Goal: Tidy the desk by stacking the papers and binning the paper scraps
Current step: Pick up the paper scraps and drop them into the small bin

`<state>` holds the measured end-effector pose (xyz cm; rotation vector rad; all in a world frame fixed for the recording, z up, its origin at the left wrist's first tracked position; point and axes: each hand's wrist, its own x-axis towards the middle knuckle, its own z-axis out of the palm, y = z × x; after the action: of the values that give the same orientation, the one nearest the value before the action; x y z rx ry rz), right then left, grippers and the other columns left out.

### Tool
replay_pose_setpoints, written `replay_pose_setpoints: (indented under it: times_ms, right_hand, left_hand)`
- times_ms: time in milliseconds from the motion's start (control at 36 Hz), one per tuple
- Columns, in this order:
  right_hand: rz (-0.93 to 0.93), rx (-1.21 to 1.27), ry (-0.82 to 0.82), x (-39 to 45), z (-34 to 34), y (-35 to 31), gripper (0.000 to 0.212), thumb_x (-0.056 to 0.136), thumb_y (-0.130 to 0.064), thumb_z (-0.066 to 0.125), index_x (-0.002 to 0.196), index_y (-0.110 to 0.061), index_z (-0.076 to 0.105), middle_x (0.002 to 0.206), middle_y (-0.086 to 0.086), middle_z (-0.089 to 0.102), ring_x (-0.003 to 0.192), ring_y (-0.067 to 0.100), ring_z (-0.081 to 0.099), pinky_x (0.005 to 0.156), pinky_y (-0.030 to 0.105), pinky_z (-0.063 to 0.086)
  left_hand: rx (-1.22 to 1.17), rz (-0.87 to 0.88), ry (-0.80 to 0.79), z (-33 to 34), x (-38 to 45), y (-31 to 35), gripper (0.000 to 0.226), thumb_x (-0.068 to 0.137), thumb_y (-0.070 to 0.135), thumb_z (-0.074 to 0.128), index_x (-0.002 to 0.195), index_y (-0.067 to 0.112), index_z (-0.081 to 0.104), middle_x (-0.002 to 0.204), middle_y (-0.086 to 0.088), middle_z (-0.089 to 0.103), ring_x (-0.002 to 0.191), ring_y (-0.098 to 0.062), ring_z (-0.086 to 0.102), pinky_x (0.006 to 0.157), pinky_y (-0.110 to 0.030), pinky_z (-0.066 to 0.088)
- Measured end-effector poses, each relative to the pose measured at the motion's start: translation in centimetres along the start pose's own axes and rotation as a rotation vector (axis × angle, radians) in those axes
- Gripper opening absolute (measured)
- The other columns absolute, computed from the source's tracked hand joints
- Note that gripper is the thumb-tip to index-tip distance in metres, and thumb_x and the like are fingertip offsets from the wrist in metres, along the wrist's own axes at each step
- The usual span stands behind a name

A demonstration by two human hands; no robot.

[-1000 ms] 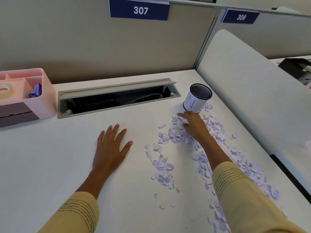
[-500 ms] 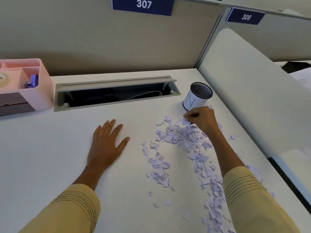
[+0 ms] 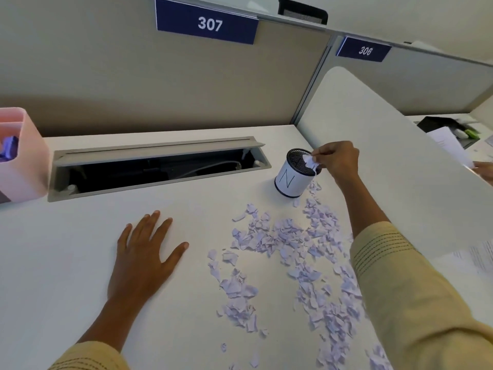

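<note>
The left hand is laid flat, palm down, with its fingers straight and slightly spread and the thumb angled out to the side. The right hand is raised, the arm stretched forward; a few paper scraps are pinched between its curled fingertips.

Pale lilac scraps litter a white desk; black mesh bin wears a white band.

Lilac paper scraps strewn across desk, mesh bin upright (labelled N)
</note>
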<state>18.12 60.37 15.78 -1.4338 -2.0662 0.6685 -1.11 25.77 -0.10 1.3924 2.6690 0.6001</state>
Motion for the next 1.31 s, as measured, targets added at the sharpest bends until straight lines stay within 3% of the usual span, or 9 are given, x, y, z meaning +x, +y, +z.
replay_pose_setpoints:
  times_ms: [83, 278, 417, 556, 639, 861, 1028, 1167, 1306]
  right_hand:
    - [-0.029, -0.046, -0.043, 0.0, 0.1, 0.1, 0.012, 0.079, -0.004, 0.069, 0.089, -0.002, 0.074, 0.081, 0.015, 0.07, 0.062, 0.019, 0.064, 0.07, 0.014, 0.05]
    - [-0.083, 0.03, 0.073, -3.0, -1.3, 0.1, 0.01, 0.081, -0.015, 0.069, 0.089, -0.01, 0.074, 0.073, 0.005, 0.068, 0.055, 0.009, 0.062, 0.074, 0.028, 0.055]
    - [-0.083, 0.019, -0.158, -8.6, 0.8, 1.9, 0.013, 0.079, -0.017, 0.075, 0.09, -0.01, 0.075, 0.072, -0.002, 0.069, 0.053, 0.0, 0.059, 0.062, 0.02, 0.054]
    - [0.012, -0.235, -0.377, -11.8, 4.4, 5.3, 0.036, 0.073, -0.035, 0.08, 0.105, -0.022, 0.071, 0.101, 0.003, 0.064, 0.089, 0.019, 0.061, 0.079, 0.028, 0.046]
    - [0.065, -0.177, -0.422, -12.1, 5.7, 6.0, 0.028, 0.08, -0.026, 0.074, 0.106, -0.016, 0.069, 0.11, 0.011, 0.064, 0.097, 0.026, 0.061, 0.085, 0.03, 0.047]
    - [0.041, -0.191, -0.368, -11.5, 4.8, 4.1, 0.013, 0.075, -0.01, 0.077, 0.086, -0.003, 0.075, 0.083, 0.011, 0.069, 0.071, 0.015, 0.055, 0.061, 0.015, 0.039]
    - [0.012, -0.063, -0.305, -8.8, 1.9, 2.2, 0.013, 0.072, -0.014, 0.081, 0.081, -0.007, 0.076, 0.052, -0.003, 0.066, 0.048, 0.004, 0.059, 0.06, 0.009, 0.051]
    - [-0.003, 0.012, -0.154, -5.4, -0.4, 0.6, 0.02, 0.066, -0.012, 0.084, 0.084, -0.01, 0.076, 0.045, -0.011, 0.061, 0.045, 0.007, 0.057, 0.061, 0.018, 0.054]
    - [0.023, 0.01, -0.078, -1.7, -1.4, -0.5, 0.018, 0.07, -0.007, 0.08, 0.086, -0.005, 0.073, 0.034, -0.013, 0.053, 0.033, -0.002, 0.051, 0.049, 0.007, 0.048]
  left_hand:
    - [-0.001, -0.002, 0.011, -0.1, 0.0, 0.1, 0.076, 0.086, 0.069, 0.026, 0.137, 0.019, 0.051, 0.151, -0.006, 0.039, 0.14, -0.023, 0.032, 0.117, -0.045, 0.016]
    - [0.012, 0.0, 0.021, -0.3, -0.1, 0.2, 0.073, 0.087, 0.066, 0.027, 0.136, 0.017, 0.052, 0.149, -0.007, 0.041, 0.139, -0.024, 0.034, 0.116, -0.047, 0.018]
    - [0.012, -0.001, 0.009, -0.3, -0.1, 0.2, 0.074, 0.087, 0.067, 0.026, 0.137, 0.017, 0.051, 0.15, -0.007, 0.04, 0.14, -0.025, 0.033, 0.116, -0.047, 0.017]
    - [0.007, -0.009, 0.004, -0.2, -0.1, 0.1, 0.077, 0.087, 0.069, 0.023, 0.138, 0.019, 0.049, 0.151, -0.006, 0.038, 0.141, -0.023, 0.031, 0.118, -0.046, 0.015]
    - [-0.005, -0.01, 0.011, -0.2, -0.1, 0.0, 0.076, 0.086, 0.07, 0.024, 0.139, 0.02, 0.049, 0.152, -0.004, 0.037, 0.142, -0.022, 0.03, 0.118, -0.044, 0.013]
    - [-0.02, -0.003, 0.021, -0.1, 0.0, -0.1, 0.075, 0.086, 0.069, 0.028, 0.138, 0.02, 0.049, 0.152, -0.005, 0.037, 0.141, -0.023, 0.03, 0.117, -0.043, 0.011]
    - [-0.018, -0.001, 0.034, 0.0, 0.0, -0.2, 0.076, 0.086, 0.069, 0.028, 0.138, 0.019, 0.05, 0.151, -0.005, 0.037, 0.141, -0.023, 0.03, 0.117, -0.043, 0.011]
    - [-0.026, -0.005, 0.036, 0.2, 0.0, -0.2, 0.075, 0.085, 0.069, 0.031, 0.138, 0.019, 0.05, 0.151, -0.005, 0.037, 0.141, -0.023, 0.031, 0.118, -0.046, 0.015]
    - [-0.022, -0.007, 0.039, 0.2, 0.0, -0.2, 0.073, 0.086, 0.069, 0.031, 0.138, 0.021, 0.05, 0.152, -0.004, 0.037, 0.142, -0.021, 0.03, 0.117, -0.043, 0.014]
